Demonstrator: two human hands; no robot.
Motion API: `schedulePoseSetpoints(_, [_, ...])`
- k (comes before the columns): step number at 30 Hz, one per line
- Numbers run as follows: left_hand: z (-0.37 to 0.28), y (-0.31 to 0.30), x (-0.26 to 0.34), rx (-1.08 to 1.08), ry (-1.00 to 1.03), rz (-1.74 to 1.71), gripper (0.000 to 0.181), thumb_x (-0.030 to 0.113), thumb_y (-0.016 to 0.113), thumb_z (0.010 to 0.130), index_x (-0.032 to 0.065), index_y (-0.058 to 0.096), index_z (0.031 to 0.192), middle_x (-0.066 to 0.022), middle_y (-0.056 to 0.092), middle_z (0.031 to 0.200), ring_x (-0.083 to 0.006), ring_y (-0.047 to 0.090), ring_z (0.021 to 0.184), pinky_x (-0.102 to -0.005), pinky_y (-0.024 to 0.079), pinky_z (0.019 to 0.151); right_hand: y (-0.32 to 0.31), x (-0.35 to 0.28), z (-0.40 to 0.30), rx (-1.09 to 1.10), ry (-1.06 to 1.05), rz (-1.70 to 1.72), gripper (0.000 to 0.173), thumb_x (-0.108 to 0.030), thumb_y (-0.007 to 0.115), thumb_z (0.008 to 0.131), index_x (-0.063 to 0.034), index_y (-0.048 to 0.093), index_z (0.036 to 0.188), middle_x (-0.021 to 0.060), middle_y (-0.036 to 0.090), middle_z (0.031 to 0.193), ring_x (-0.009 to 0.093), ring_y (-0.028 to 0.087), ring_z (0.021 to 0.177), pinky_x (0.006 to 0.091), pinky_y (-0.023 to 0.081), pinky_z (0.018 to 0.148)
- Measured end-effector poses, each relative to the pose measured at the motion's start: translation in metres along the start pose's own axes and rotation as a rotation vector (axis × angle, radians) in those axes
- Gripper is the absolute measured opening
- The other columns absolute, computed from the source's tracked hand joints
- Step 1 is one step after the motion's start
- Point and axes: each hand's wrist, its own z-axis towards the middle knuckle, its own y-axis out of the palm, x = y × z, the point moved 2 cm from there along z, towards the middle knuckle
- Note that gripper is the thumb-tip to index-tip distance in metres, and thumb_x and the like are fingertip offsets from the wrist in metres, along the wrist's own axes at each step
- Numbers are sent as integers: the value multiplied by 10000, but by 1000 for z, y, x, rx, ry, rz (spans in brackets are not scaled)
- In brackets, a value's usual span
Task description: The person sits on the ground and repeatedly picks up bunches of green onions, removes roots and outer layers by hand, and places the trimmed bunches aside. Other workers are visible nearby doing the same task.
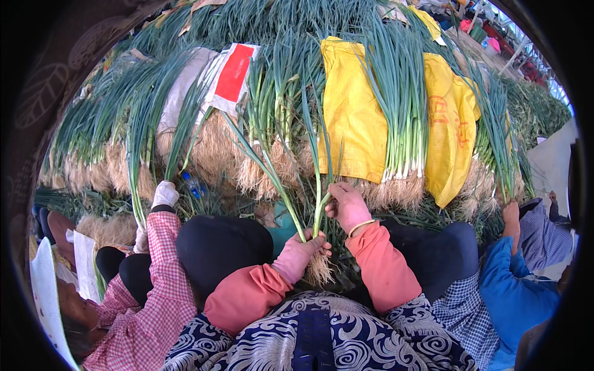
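Two or so green onions (318, 204) stand root-down in front of me, their leaves fanning out upward. My left hand (301, 252), in a pink fingerless glove, grips their pale stems just above the tan roots (320, 272). Higher on the stems, my right hand (347, 208) pinches an outer leaf (326, 197) between thumb and fingers; the leaf bends away from the stalk. That hand also wears a pink glove, with a bangle (361, 227) at the wrist. Beyond both hands, a neat bundle of green onions (403, 134) lies between yellow woven sacks, roots toward me.
Yellow sacks (352, 116) (448, 134) and a white sack with a red panel (232, 76) lie over rows of onions. Co-workers sit close on both sides: a checked sleeve (162, 259) at left, a blue sleeve (510, 287) at right. A blue-labelled bottle (194, 184) lies among leaves.
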Motion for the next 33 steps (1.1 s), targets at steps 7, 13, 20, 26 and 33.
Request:
schedulePoseSetpoints(7, [10,-5,3,195,110,32,228,92,598,1013,-13,549,1210,-117,698,874,-202,700,692,-308,589,594,-21,32,-59,-65,43,-1429,324,-218,634,854,7,578,1081,280,709,979,420,687,1006,495,541,873])
schedulePoseSetpoints(13, [6,-7,0,-35,-4,-88,221,117,628,994,7,565,1175,-82,667,897,-185,666,777,-320,564,725,-25,61,-67,-41,28,-1655,267,-180,580,899,-6,573,1102,238,720,990,384,702,967,482,560,833])
schedulePoseSetpoints(20, [0,-7,16,-6,13,-204,96,122,614,1011,37,578,1036,-108,681,926,-236,697,834,-395,606,765,-49,90,-58,-135,265,-1938,321,-266,630,896,-82,714,1145,135,750,1088,305,718,1043,423,578,856])
schedulePoseSetpoints(26, [2,-9,0,-3,-52,-212,45,67,600,1002,40,565,1009,-147,683,937,-266,707,844,-425,617,734,-18,14,-58,-89,6,-581,311,-308,558,1028,-22,678,1061,70,683,825,145,659,721,293,519,631])
schedulePoseSetpoints(33, [2,-8,3,69,127,-88,64,84,607,1004,28,638,998,-46,651,885,-151,578,715,-291,498,689,-1,21,-46,-242,44,-296,235,-209,526,1051,-12,626,1131,32,670,851,85,596,632,241,486,568])
